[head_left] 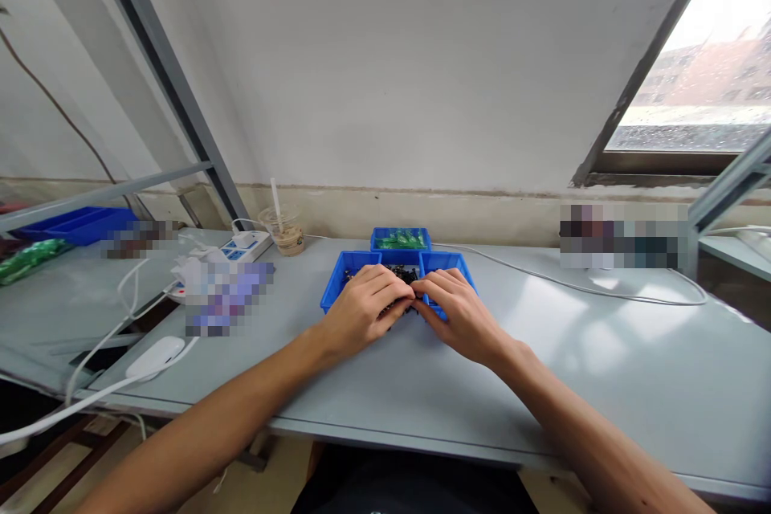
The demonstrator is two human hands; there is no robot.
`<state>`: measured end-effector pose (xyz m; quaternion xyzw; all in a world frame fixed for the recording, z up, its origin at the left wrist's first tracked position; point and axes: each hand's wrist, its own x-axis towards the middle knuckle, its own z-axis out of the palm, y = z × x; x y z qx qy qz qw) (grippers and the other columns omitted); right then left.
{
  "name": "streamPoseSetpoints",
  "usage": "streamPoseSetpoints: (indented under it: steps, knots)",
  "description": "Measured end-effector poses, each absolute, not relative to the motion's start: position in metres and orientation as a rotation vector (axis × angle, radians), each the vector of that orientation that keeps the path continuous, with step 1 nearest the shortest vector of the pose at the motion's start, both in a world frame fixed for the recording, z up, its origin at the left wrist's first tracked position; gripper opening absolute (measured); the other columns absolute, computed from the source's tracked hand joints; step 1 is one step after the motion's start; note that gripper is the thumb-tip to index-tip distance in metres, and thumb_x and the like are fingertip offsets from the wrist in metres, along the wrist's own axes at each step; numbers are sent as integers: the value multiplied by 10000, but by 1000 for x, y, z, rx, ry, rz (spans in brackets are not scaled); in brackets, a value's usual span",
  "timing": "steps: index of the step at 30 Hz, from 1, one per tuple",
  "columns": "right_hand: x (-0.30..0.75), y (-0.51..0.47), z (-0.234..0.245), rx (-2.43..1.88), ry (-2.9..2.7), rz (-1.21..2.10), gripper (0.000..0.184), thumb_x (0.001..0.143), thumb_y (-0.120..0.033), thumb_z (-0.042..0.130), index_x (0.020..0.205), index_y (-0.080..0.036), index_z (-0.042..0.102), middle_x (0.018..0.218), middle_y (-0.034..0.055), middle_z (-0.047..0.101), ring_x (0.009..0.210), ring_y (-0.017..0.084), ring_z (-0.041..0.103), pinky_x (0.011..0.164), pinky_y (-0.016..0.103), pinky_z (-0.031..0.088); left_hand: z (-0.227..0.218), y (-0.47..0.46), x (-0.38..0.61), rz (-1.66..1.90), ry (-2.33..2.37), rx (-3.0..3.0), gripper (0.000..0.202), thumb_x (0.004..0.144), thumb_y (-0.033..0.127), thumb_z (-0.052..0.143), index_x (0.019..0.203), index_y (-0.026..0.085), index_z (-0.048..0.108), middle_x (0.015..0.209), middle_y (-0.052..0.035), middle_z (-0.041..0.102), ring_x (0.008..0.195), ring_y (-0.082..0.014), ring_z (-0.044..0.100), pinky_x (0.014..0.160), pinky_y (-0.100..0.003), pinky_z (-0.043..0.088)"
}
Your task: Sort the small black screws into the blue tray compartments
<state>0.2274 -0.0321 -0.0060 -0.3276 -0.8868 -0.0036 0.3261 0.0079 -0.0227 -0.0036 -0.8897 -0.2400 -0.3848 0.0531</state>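
My left hand [372, 299] and my right hand [453, 307] meet fingertip to fingertip over small black parts [405, 275] heaped between two blue bins. Both are closed in a pinch; whatever lies between the fingertips is too small to make out. Under my left hand sits the left blue bin [333, 287], with small parts partly hidden inside. The right blue bin [467, 271] is partly covered by my right hand. Behind them stands another blue bin [377, 243] holding green, shiny pieces [402, 238].
A grey table [385, 393] spans the view. To the left are a plastic cup with a straw [290, 237], a power strip [246, 247], a white adapter [155, 357] and cables. A thin white cable [560, 285] runs along the right. Metal posts [174, 88] frame the table.
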Motion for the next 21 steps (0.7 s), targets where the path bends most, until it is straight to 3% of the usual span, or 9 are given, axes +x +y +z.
streamPoseSetpoints:
  steps: [10, 21]
  knots:
    - [228, -29, -7, -877, -2294, -37, 229, 1093, -266, 417, 1082, -199, 636, 930, 52, 688, 851, 185, 580, 829, 354, 373, -6, -19, 9, -1295, -695, -2694, 100, 1009, 190, 568, 1053, 180, 658, 942, -50, 738, 960, -193, 654, 937, -362, 522]
    - [228, -28, -9, -806, -2176, -87, 169, 1073, -242, 472, 1016, -207, 627, 890, 38, 702, 792, 171, 583, 807, 344, 388, -3, -22, 10, -1275, -811, -2649, 151, 1021, 225, 555, 1115, 196, 670, 978, -38, 759, 923, -186, 666, 941, -372, 501]
